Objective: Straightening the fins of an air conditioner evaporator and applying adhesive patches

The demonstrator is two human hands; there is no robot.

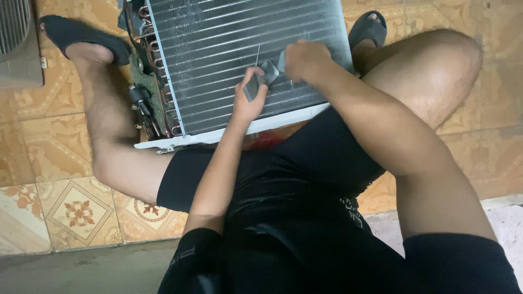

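A finned metal coil unit [218,49] with a white frame lies tilted on the floor between my legs. My left hand [248,103] rests on the fins near the lower edge, its fingers closed on a small dark grey flat tool [254,86]. My right hand [305,59] is just to the right and above it, fingers closed on the lighter grey end of that tool [280,61]. A thin metal pin [257,54] stands up from the fins right above my left hand. Whether the grey parts are one piece, I cannot tell.
Copper pipes and a valve [143,98] crowd the coil's left side. My feet in black sandals [81,34] flank the unit on a patterned orange tile floor [76,209]. A grey ribbed casing [16,38] stands at the top left. A concrete strip [81,269] runs along the bottom.
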